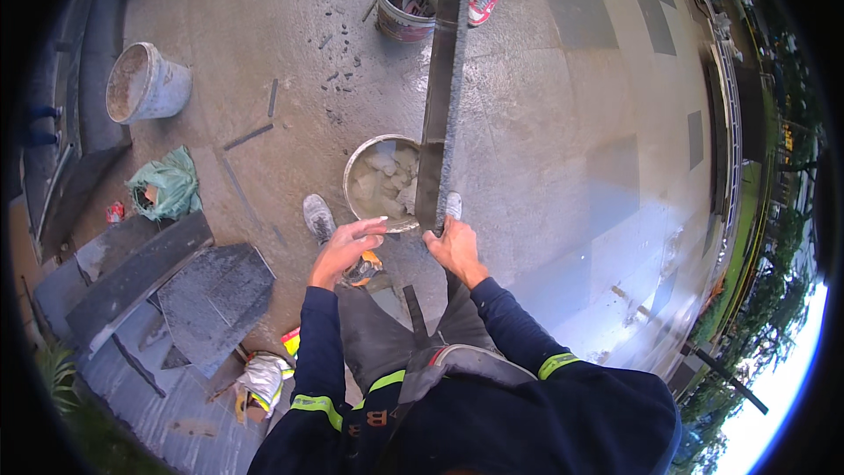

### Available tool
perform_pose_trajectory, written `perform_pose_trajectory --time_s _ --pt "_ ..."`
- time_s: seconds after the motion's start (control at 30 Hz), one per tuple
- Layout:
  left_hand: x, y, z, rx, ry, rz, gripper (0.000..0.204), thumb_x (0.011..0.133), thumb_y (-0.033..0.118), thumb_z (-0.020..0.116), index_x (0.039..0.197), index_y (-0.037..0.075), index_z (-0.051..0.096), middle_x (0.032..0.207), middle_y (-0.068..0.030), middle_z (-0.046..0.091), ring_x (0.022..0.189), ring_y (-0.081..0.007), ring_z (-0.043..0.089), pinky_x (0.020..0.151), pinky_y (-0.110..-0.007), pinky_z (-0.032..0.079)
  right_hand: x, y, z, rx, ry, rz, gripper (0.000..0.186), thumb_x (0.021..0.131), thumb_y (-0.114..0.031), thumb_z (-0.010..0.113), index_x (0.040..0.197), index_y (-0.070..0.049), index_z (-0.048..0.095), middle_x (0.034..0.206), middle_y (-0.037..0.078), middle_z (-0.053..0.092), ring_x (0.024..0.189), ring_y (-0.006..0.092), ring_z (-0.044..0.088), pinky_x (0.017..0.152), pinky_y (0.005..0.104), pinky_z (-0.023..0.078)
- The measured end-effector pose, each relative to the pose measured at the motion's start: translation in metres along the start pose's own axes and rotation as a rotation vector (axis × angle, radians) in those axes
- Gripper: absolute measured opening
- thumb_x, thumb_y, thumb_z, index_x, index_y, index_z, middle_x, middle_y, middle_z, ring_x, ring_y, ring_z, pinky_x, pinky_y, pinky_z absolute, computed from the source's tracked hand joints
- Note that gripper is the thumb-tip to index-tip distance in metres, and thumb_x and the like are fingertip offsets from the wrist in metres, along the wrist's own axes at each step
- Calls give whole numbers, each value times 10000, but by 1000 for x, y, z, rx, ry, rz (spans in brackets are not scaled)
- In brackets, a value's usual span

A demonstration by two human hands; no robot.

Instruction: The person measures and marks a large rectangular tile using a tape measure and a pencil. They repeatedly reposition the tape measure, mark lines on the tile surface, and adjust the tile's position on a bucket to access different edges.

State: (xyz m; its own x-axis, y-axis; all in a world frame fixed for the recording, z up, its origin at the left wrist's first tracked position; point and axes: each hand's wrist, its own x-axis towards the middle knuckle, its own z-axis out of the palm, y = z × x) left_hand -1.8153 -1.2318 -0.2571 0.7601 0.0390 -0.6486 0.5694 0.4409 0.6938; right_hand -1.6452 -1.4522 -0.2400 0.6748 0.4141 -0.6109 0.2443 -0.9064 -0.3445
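Note:
My right hand (457,252) is closed on the near end of a long dark stone slab (440,97), seen nearly edge-on. From there the slab runs away past the top of the picture. To the left of it is my left hand (348,252), held open with fingers stretched out and nothing in it. Just beyond my hands, a round bucket (348,174) holds wet grey mortar (381,180). The slab hides the bucket's right side. Beneath my left hand, an orange and black object (364,269) shows only in part.
Another person's leg with a red shoe (481,7) stands by the slab's far part, near a bucket of tools (387,22). At left are a white bucket (167,88), a green sack (171,185) and stacked dark slabs (220,286). Narrow stone strips (248,136) lie on the floor.

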Motion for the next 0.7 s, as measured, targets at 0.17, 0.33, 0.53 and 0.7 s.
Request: perform_pose_trajectory --time_s 0.17,0.33,0.53,0.7 --pt "23 58 -38 137 -64 -74 790 941 210 774 1617 -38 450 1532 -208 612 1390 -253 595 1154 -368 458 2 -72 55 78 53 20 443 847 -350 770 1081 15 680 994 276 764 969 469 751 870 563 594" --pt "63 75 -84 243 -61 -242 974 880 254 835 1648 -80 338 1606 -243 515 1470 -286 520 1195 -378 427 24 -139 121 115 76 86 423 835 -322 819 1109 -36 673 1038 213 763 985 419 765 851 558 594" --pt "92 30 -132 109 58 -263 877 877 255 803 1569 -98 395 1275 -167 677 1198 -226 651 1040 -380 519 54 -186 183 189 12 222 545 832 -374 846 1216 -36 658 1118 171 751 1037 412 758 891 529 594" --pt "134 -43 -190 -94 334 -309 736 879 232 768 1496 -35 470 1203 -96 672 1091 -188 672 941 -359 544 73 -175 215 174 -208 -15 537 887 -358 788 1285 -48 604 1253 202 687 1132 421 719 942 540 574"
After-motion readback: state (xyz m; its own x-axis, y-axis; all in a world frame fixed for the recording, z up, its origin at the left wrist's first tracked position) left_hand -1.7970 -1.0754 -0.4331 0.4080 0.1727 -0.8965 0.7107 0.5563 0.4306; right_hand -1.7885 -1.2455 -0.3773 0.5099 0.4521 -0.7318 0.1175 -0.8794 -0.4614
